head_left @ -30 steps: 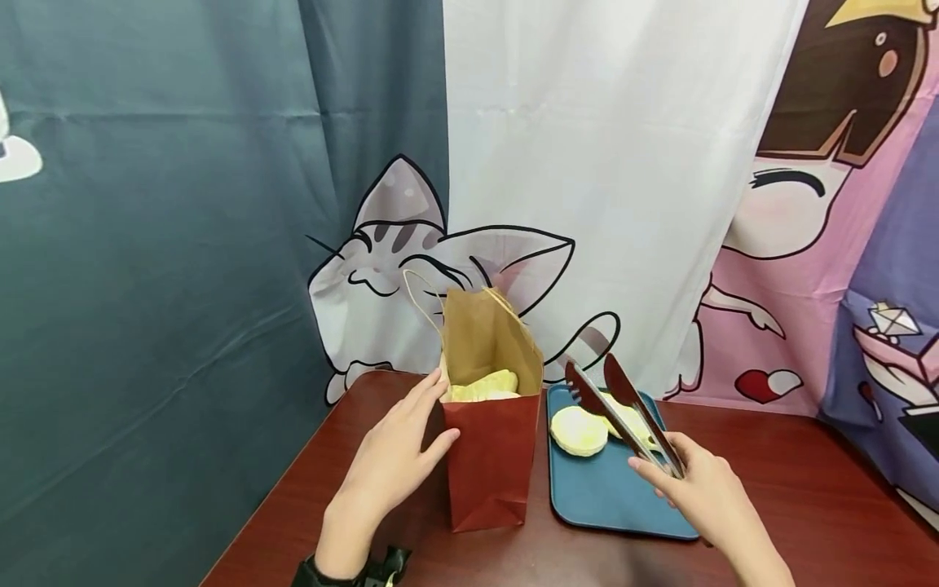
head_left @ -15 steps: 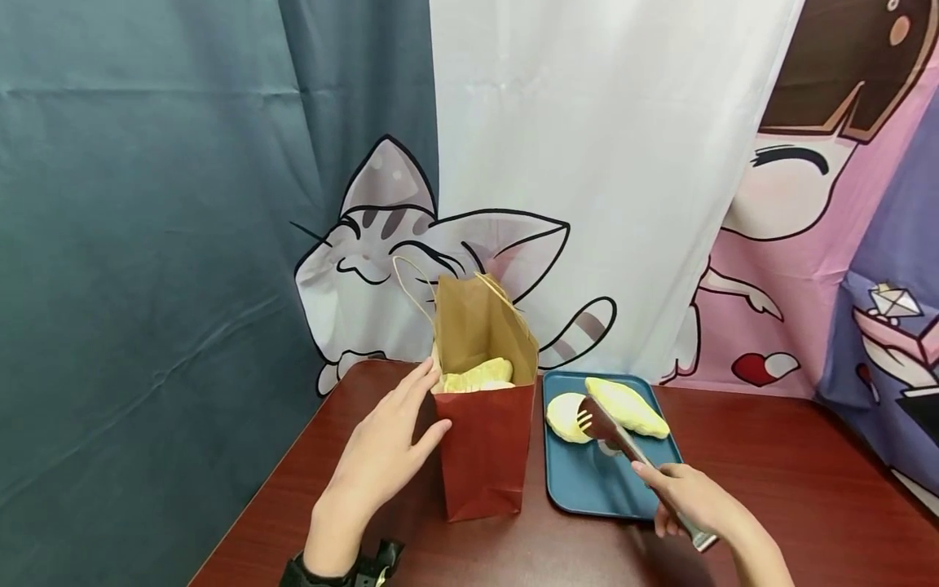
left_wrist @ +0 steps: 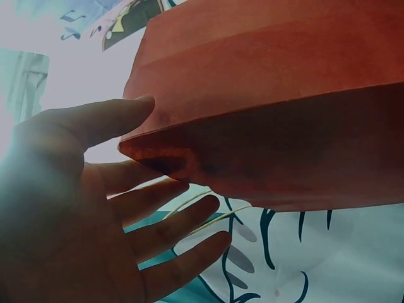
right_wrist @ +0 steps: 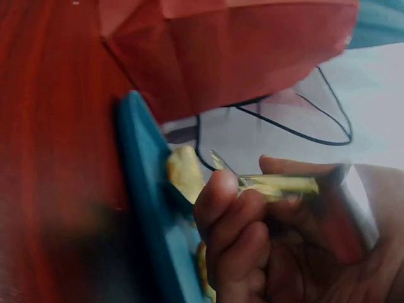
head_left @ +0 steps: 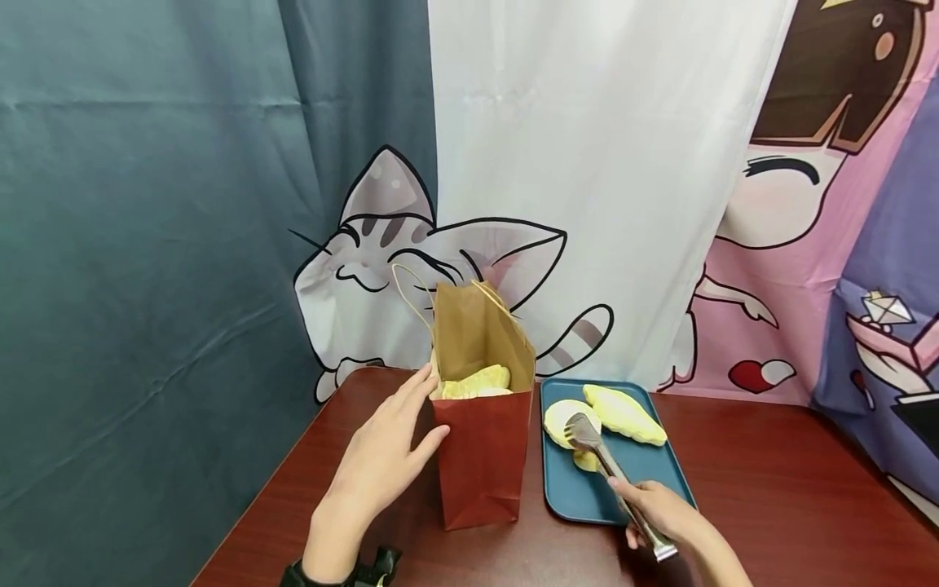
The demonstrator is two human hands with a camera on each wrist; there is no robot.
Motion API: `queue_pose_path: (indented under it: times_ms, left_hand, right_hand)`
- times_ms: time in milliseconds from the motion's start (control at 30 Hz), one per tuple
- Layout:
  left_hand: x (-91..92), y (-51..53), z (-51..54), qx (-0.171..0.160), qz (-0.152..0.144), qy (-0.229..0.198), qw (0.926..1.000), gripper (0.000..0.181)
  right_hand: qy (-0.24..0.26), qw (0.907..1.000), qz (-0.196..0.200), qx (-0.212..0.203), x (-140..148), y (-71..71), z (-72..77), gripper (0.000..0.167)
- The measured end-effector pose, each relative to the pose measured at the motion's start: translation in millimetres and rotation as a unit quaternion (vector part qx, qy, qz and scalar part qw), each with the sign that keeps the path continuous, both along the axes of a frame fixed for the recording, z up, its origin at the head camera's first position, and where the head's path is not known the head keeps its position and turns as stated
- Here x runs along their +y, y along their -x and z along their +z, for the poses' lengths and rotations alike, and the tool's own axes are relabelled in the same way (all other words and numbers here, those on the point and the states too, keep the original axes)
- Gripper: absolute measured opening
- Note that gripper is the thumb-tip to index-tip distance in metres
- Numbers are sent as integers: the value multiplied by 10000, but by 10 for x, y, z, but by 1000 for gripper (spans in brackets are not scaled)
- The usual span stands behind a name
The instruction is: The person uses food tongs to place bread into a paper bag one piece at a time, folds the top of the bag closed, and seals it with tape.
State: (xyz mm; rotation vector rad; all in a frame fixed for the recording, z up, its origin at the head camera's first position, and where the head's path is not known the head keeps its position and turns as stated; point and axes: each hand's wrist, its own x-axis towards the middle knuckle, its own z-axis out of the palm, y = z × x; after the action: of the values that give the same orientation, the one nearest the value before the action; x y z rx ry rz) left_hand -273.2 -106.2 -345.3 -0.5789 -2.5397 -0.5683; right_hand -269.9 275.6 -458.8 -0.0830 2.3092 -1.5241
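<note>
My left hand (head_left: 381, 456) touches the left side of a red paper bag (head_left: 484, 465) with straight, spread fingers. In the left wrist view, its thumb lies along the bag (left_wrist: 265, 57) near an edge. The bag stands upright with its top open, and pale yellow bread-like pieces (head_left: 478, 383) show inside. My right hand (head_left: 663, 512) grips metal tongs (head_left: 612, 469), their head down at a round, pale yellow bread-like piece (head_left: 559, 414) on a blue tray (head_left: 568, 499). Whether the tongs pinch it cannot be seen. Behind lies a long, pointed yellow bread-like piece (head_left: 626, 414).
The tray lies just right of the bag on a dark red wooden table (head_left: 770, 481). A cord handle (head_left: 412, 297) rises from the bag's left side. A printed cloth (head_left: 631, 163) with a cartoon cat hangs behind the table.
My right hand has swung the tongs down from above the tray, turned them and brought them left to the round piece. The left hand stays at the bag. The head view has shifted slightly.
</note>
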Motion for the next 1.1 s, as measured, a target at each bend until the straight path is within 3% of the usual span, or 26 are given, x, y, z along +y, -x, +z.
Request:
queue_pose_path:
  times_ms: [200,367,700,1100]
  left_hand:
    - [10,-4,-3,30,2,7,10000,59]
    - [8,-4,-3,16,2,-21,10000,59]
    - [-1,-2,-5,41,-32,-33,10000,60]
    - [-2,-13,4,-20,-27,-45,10000,59]
  right_hand:
    - [-460,9965,-654,230,-8,-6,-28,41]
    - [-807,9911,-952,467,-18,-1,-12,38]
    - [-835,9898,-939,668,61,-21,82,44]
    - [-955,9830,-1141,1078,56,-89,322,38]
